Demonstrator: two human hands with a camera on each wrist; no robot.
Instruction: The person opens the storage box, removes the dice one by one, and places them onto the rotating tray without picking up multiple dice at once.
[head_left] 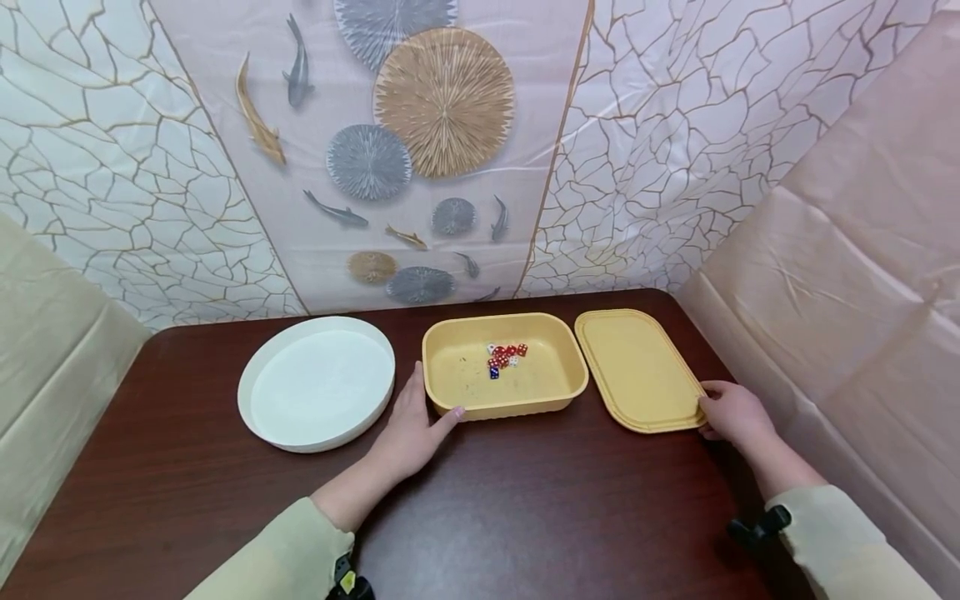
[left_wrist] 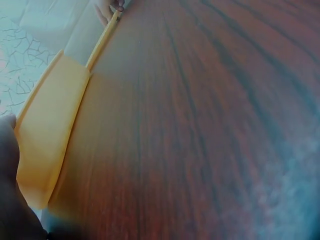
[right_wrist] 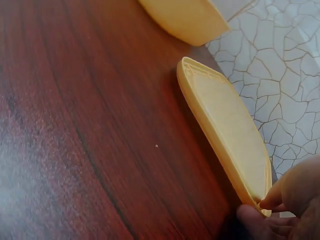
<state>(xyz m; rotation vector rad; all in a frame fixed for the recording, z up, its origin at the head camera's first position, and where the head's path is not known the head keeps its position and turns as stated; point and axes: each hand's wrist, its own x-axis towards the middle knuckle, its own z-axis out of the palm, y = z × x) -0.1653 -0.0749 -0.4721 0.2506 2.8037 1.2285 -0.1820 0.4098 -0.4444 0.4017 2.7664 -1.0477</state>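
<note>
Head view first; the left hand point(head_left: 405, 429) rests against the left end of a yellow container point(head_left: 517, 409), thumb at the front wall and fingers fairly straight along the side, so it's a wide, spread touch around that corner; the container sits upright on a dark brown table point(head_left: 540, 500); inside it, near the middle, there's a bunch of dice point(head_left: 502, 360), mostly red, plus at least 2 white and 1 blue; a few small dark marks show on its floor too. The right hand point(head_left: 735, 412) has a narrow pinch on the near right corner of a rimmed yellow lid point(head_left: 641, 371); that lid is just beside the container, on its right. Over on the left there's a round white tray point(head_left: 315, 383), near the left hand; behind it all hangs a backdrop point(head_left: 442, 100) with fish and round shapes printed on it.

Left wrist view; the container shows side-on at the left, with part of the left hand dark and blurry against it; the lid is a thin strip beyond, right hand at its far end.

Right wrist view; the lid slants across the middle, its near end pinched between thumb and fingers; can't tell if that corner touches the tabletop; the container pokes in at the top.
</note>
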